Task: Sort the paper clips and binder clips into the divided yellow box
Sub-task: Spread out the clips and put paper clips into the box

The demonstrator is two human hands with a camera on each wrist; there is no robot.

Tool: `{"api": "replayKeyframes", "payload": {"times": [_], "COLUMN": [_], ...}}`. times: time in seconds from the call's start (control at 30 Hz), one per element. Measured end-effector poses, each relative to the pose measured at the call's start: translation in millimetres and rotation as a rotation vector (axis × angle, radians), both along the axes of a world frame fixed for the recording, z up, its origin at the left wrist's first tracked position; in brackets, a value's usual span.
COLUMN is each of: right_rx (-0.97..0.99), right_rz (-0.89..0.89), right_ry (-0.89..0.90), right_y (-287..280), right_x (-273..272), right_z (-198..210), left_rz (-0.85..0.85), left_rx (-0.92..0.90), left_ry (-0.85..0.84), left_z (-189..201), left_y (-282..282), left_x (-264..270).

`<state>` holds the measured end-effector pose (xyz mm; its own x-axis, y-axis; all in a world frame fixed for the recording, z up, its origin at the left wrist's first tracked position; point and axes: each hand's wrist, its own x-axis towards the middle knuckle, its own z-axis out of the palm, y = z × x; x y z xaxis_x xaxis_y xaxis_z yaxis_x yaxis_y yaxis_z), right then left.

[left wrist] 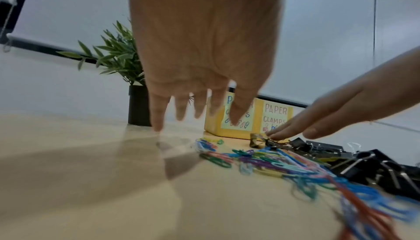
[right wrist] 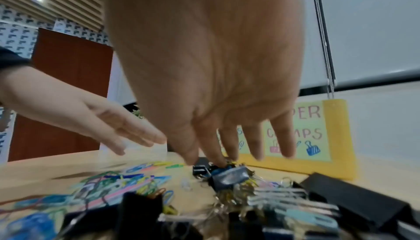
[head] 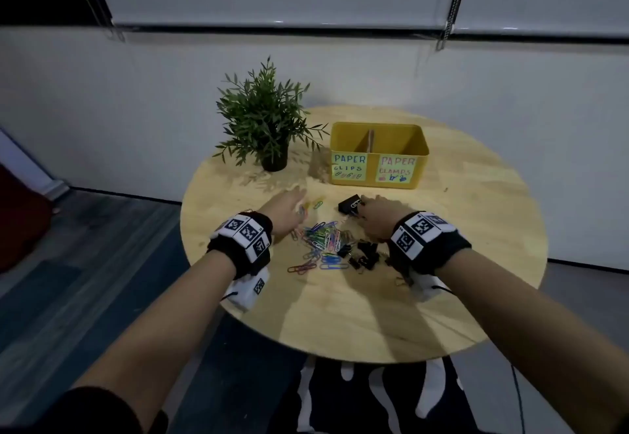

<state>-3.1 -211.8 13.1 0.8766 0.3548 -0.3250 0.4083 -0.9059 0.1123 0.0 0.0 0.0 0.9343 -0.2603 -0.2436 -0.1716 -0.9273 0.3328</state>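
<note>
The yellow box (head: 371, 175) stands at the far side of the round table, labelled "paper clips" on its left half and "paper clamps" on its right half. Colourful paper clips (head: 323, 239) lie in a heap at the table's middle, with small black binder clips (head: 366, 253) just to their right. My left hand (head: 294, 202) hovers flat and empty over a few stray clips. My right hand (head: 367, 207) reaches down with straight fingers (right wrist: 221, 157) touching a cluster of binder clips (right wrist: 229, 175) beside a large black binder clip (head: 349, 204).
A potted green plant (head: 262, 120) stands left of the box. The wooden table (head: 340, 324) has bare surface toward me and at the right. Beyond the table is a white wall; a dark floor lies to the left.
</note>
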Motion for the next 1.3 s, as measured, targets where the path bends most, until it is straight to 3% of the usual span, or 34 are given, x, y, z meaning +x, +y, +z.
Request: {"api": "replayKeyframes", "payload": {"times": [0.1, 0.2, 0.43, 0.53, 0.63, 0.77, 0.97, 1.2, 1.3], "right_rx": [0.239, 0.316, 0.365, 0.454, 0.446, 0.370, 0.409, 0.731, 0.967], "right_rz": [-0.014, -0.012, -0.085, -0.130, -0.099, -0.043, -0.075, -0.164, -0.220], "right_ry": [-0.168, -0.024, 0.173, 0.268, 0.294, 0.268, 0.319, 0.493, 0.371], "right_y": [-2, 10, 23, 27, 32, 36, 20, -15, -24], "right_x": [4, -3, 2, 4, 7, 18, 48, 75, 83], "right_z": [5, 6, 4, 2, 5, 7, 24, 66, 68], "left_rz": [0.011, -0.076, -0.009, 0.097, 0.114, 0.069, 0.123, 0.157, 0.166], "left_rx": [0.226, 0.299, 0.036, -0.100, -0.110, -0.088, -0.265, -0.593, -0.664], "left_ry": [0.134, 0.216, 0.074, 0.039, 0.019, 0.053, 0.192, 0.243, 0.208], "left_z": [12, 17, 0, -3, -1, 9, 14, 29, 48], "left_y": [-7, -25, -36, -33, -30, -28, -25, -16, -16], "left_x": [1, -15, -20, -16, -9, 3, 17, 37, 49]}}
